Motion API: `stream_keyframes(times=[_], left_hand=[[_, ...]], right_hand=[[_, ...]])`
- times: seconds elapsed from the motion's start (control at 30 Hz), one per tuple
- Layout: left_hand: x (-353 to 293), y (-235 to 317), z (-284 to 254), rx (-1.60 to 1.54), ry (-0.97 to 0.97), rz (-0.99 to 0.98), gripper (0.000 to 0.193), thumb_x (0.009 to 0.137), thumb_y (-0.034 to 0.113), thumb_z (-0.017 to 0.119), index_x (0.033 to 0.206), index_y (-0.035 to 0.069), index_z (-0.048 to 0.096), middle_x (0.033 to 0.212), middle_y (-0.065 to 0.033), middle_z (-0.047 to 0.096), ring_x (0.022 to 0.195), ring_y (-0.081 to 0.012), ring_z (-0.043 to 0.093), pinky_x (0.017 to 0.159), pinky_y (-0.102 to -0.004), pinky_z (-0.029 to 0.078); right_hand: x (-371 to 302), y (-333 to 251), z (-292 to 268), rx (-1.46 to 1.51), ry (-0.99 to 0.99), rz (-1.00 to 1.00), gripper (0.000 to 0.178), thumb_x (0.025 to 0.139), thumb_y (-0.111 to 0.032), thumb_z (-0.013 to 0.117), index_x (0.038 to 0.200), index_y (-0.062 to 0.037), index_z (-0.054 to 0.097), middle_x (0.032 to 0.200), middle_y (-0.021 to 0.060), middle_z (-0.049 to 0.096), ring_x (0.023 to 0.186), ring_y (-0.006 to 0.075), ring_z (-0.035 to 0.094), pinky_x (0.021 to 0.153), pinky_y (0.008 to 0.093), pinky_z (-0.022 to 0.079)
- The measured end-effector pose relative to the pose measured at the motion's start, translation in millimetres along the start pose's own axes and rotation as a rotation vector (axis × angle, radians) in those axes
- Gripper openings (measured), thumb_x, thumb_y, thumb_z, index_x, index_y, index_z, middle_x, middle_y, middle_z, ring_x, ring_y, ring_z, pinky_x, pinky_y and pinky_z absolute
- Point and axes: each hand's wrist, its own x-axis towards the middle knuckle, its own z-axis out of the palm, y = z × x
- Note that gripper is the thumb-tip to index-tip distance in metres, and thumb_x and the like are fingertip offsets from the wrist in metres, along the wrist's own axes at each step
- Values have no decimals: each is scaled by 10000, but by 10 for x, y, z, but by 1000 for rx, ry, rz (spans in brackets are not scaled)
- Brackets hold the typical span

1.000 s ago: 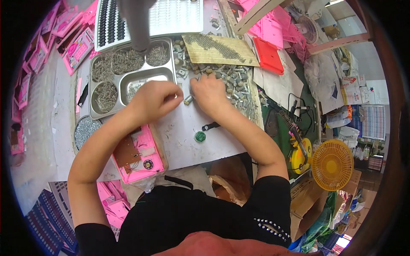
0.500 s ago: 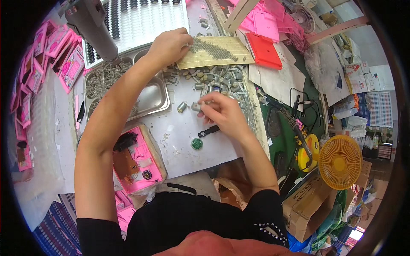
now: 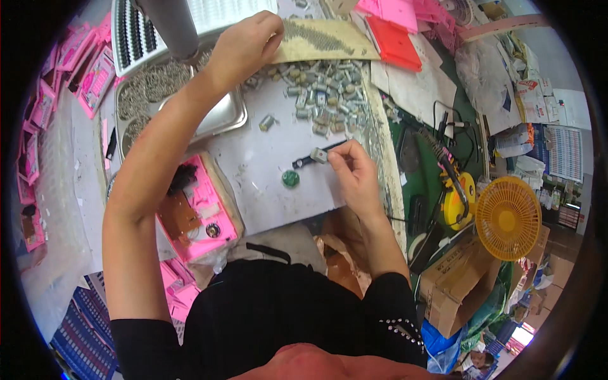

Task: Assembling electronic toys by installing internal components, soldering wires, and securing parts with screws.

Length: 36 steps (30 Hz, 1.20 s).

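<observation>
My right hand pinches a small silver electric motor between thumb and fingertips, just above a black bar-shaped tool. My left hand reaches far forward with curled fingers at the left end of a yellowish card, which carries rows of tiny grey parts. Whatever those fingers hold, if anything, is hidden. Beyond my right hand lies a heap of small motors. One loose motor rests apart on the table. A round green item sits beside the black tool.
A metal tray with many small metal parts stands under my left forearm. Nearer me lies an opened pink casing with a brown board. A grey upright machine rises at the far left. A yellow fan stands right.
My right hand has come nearer to me and to the right with the motor, away from the heap. My left hand remains by the card; the whole view has shifted slightly.
</observation>
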Motion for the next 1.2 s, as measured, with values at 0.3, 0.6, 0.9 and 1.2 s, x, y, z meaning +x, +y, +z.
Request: stream_keyframes(times=[0.3, 0.6, 0.9, 1.2], left_hand=[[-989, 1447, -1346, -421, -331, -293, 164, 836, -21, 708, 977, 25, 638, 836, -101, 626, 683, -243, 610, 595, -350, 483], [-1945, 1805, -1753, -537, -270, -799, 153, 847, -67, 696, 985, -2, 706, 919, -109, 688, 809, -192, 670, 661, -280, 526], [-2148, 1893, -1708, -517, -157, -753, 169, 811, -86, 710, 955, 2, 709, 933, -123, 699, 843, -241, 690, 714, -317, 545], [-2149, 2020, -1594, -637, -119, -802, 140, 838, -58, 727, 956, 7, 691, 913, -121, 684, 821, -246, 685, 725, -321, 544]], right_hand=[[-323, 123, 109, -4, -162, 168, 252, 889, -6, 678, 1139, -2, 643, 700, 21, 596, 598, 64, 519, 565, 232, 437], [-177, 25, 269, -308, -241, -121, 404, 876, 12, 661, 1277, -43, 669, 791, 17, 620, 660, 87, 566, 603, 234, 460], [-136, -208, 488, -782, -219, -400, 379, 800, -36, 701, 1174, -79, 655, 755, 95, 634, 683, 263, 633, 620, 377, 514], [-245, -349, 367, 101, -257, 194, 394, 885, 9, 648, 1270, -31, 577, 767, 10, 599, 637, 110, 571, 624, 247, 464]])
